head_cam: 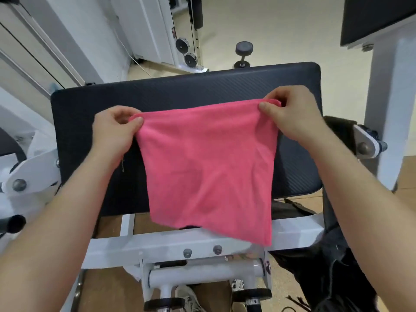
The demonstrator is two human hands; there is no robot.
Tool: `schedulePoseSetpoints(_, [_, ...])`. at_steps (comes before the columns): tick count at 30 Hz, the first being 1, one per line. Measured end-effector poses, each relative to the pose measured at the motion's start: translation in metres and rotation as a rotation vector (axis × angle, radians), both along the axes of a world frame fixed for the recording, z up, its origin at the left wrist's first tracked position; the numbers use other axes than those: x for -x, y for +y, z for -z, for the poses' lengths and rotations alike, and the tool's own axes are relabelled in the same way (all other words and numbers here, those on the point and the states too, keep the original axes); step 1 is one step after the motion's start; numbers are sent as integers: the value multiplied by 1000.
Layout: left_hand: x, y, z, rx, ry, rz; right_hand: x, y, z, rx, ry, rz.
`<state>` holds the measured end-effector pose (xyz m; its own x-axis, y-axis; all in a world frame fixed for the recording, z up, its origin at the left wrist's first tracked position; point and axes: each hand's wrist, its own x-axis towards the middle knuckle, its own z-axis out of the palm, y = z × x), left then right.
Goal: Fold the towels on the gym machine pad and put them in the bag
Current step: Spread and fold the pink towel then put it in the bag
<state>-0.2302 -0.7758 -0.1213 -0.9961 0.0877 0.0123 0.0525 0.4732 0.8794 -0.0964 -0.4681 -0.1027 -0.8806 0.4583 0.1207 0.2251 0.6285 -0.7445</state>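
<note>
1. Firstly, the left hand [112,129] pinches the top left corner of the pink towel [207,167] between thumb and curled fingers, and the right hand [292,115] pinches the top right corner the same way.
2. Between the two hands the towel's top edge is stretched nearly straight, over the middle of the black pad [180,91].
3. From there the towel spreads down across the pad and past its near edge; its lower right corner reaches over the white frame bar [157,244]. Whether it lies on the pad or hangs just above it cannot be told.
4. The pad's far edge and both side edges are bare, with a fine ribbed texture.
5. Dark fabric [337,266] hangs off the pad's right side, down by the frame.
6. Beyond the far edge a dumbbell [243,55] stands on the pale floor [281,30], beside a white cable machine [186,52] with black pulleys.
7. Another black pad [378,19] on a white post sits at the upper right.
</note>
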Motion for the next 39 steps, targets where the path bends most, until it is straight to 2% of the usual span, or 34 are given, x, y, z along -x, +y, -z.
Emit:
schedulePoseSetpoints(5, [15, 12, 14, 90, 47, -67, 23, 6, 33, -173, -10, 81])
schedulePoseSetpoints(13, [24, 18, 10, 125, 140, -90, 42, 5, 34, -229, 86, 121])
schedulePoseSetpoints(19, [45, 23, -2, 175, 222, -153, 59, 13, 26, -186, 35, 163])
schedulePoseSetpoints(24, [59, 23, 0, 96, 246, -209, 72, 21, 18, 7, 49, 215])
schedulePoseSetpoints(27, [66, 32, -2, 120, 303, -222, 80, 13, 15, -90, 94, 244])
schedulePoseSetpoints(29, [66, 36, 0, 215, 342, -180, 80, 7, 15, -124, 109, 245])
schedulePoseSetpoints(31, [59, 40, 6, 399, 449, -142, 75, 5, 18, -116, 115, 250])
schedulePoseSetpoints(33, [43, 52, 9, 485, 547, -46, 67, 6, 19, -111, 127, 242])
schedulePoseSetpoints(37, [6, 108, 17, 341, 660, 452, 53, 1, 21, -84, 188, 117])
schedulePoseSetpoints(39, [-6, 146, 15, 275, 657, 573, 48, -1, 22, -81, 206, 67])
